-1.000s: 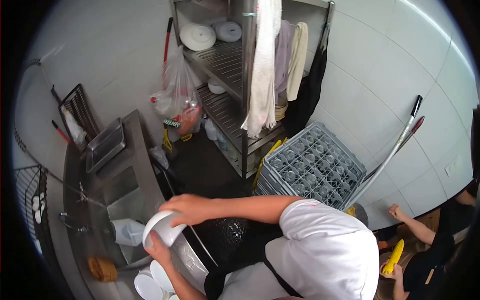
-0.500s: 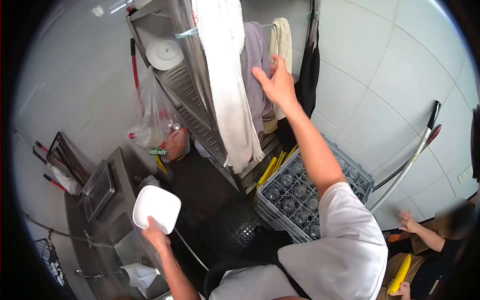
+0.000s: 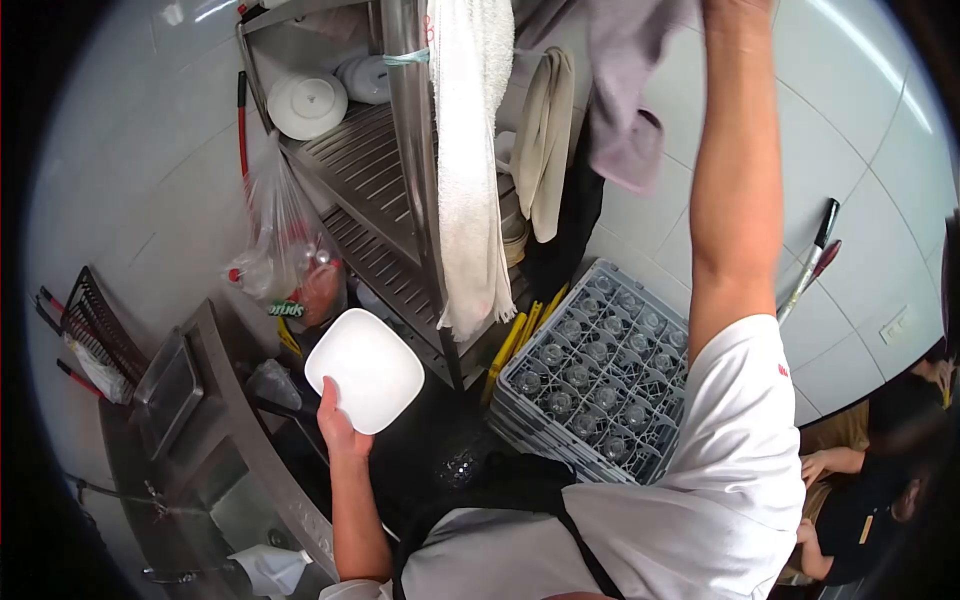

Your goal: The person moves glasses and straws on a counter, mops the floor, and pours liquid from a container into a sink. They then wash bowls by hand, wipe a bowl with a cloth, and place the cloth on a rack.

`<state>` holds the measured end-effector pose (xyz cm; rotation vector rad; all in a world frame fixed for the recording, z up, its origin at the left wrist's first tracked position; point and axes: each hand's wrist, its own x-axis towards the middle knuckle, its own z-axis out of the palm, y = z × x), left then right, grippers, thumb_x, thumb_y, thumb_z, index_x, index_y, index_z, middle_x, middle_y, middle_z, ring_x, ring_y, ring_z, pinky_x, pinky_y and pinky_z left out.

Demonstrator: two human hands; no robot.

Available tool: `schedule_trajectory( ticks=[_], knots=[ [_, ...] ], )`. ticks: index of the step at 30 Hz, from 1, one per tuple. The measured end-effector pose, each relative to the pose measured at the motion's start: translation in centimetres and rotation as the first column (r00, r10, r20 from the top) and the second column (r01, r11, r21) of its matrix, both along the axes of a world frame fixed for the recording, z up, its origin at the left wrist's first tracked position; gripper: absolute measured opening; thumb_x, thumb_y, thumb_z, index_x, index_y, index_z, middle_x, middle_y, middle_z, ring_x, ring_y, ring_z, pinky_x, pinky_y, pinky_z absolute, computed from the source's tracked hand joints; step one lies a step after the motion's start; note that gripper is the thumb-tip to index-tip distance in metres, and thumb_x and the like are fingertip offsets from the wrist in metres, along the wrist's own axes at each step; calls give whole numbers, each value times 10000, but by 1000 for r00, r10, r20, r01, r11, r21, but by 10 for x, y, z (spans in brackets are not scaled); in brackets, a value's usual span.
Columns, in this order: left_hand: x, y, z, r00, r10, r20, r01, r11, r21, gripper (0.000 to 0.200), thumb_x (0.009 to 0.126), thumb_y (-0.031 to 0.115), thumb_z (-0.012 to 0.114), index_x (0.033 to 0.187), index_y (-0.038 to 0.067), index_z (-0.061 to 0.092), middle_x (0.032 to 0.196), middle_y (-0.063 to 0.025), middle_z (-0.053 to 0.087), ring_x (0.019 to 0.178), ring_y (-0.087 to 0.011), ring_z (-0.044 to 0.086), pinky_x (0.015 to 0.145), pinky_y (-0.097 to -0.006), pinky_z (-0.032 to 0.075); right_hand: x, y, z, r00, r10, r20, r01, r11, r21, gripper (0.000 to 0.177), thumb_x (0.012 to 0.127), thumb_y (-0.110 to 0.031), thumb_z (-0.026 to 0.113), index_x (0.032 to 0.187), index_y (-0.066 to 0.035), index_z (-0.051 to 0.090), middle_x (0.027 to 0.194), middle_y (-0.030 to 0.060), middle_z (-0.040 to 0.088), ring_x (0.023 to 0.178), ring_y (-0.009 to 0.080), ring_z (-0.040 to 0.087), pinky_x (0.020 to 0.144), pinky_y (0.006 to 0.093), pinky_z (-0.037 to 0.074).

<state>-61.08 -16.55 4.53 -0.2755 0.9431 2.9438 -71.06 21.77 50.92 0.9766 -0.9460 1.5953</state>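
Observation:
My left hand (image 3: 342,425) grips a white, rounded-square plate (image 3: 365,372) by its lower edge, the thumb lying over the rim. At the top edge of the view my right hand (image 3: 738,8) is mostly cut off, with its fingers out of sight. From it hangs a greyish-purple towel (image 3: 628,120), off the rack and stretched up to the right. A long white towel (image 3: 465,170) and a beige cloth (image 3: 543,145) hang on the metal rack (image 3: 375,180) to the left of the purple one.
A grey crate of glasses (image 3: 590,375) stands right of the rack. At left are a metal sink (image 3: 240,500), a metal tray (image 3: 165,390) and a hanging plastic bag (image 3: 290,250). White plates (image 3: 307,105) rest on a shelf. A co-worker (image 3: 865,500) is at lower right.
My right hand has taken the purple towel off the rack and carried it up and right. My left hand has moved the white plate up and right.

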Motion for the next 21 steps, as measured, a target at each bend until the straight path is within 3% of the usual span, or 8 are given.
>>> schedule_trajectory(
  ticks=[3,5,8,11,16,18,21],
  knots=[
    [-2,4,6,998,-57,-36,56,998,-37,516,998,334,441,1358,-34,406,1324,-173,527,1194,-334,534,1028,-467,415,64,36,-26,966,-254,45,256,966,-41,356,1004,-333,428,1121,-22,556,985,108,622,896,224,613,818,368,519],
    [-7,15,8,990,-130,-62,127,991,-49,516,999,322,449,1349,-54,405,1317,-179,529,1188,-323,540,1023,-455,422,108,70,-70,885,-430,178,447,892,-67,335,1002,-312,433,1108,-18,555,968,104,614,886,222,603,819,364,509],
    [-4,54,15,972,-233,-12,231,970,-71,505,998,290,471,1334,-80,407,1303,-191,534,1166,-300,556,1004,-425,439,161,118,-168,647,-578,497,678,734,-29,304,1000,-280,441,1089,-12,553,943,97,603,870,219,589,821,358,493],
    [-7,106,12,936,-340,92,347,935,-70,477,1010,271,451,1329,-81,405,1283,-187,540,1140,-278,567,984,-399,450,172,124,-246,412,-567,713,773,632,56,273,998,-249,448,1069,-6,550,918,91,592,855,216,575,822,352,478],
    [-15,194,11,885,-464,27,463,876,-134,467,1019,308,422,1415,70,355,1364,-133,470,1218,-275,497,1026,-423,408,109,78,-270,211,-653,728,886,442,140,222,995,-196,461,1038,5,546,877,81,574,829,211,551,825,342,453],
    [-18,229,20,857,-512,58,515,847,-136,444,1023,276,405,1402,48,366,1361,-128,474,1210,-268,505,1022,-416,414,89,57,-281,156,-705,692,926,349,147,202,994,-175,466,1025,9,545,860,77,566,819,209,541,826,338,443],
    [-38,285,5,833,-553,-16,549,831,-91,455,947,74,341,1399,26,350,1343,-129,481,1216,-259,495,1009,-407,425,60,59,-342,191,-852,488,940,302,159,197,958,-162,516,1030,18,548,909,132,592,869,249,572,839,351,446]
  ],
)
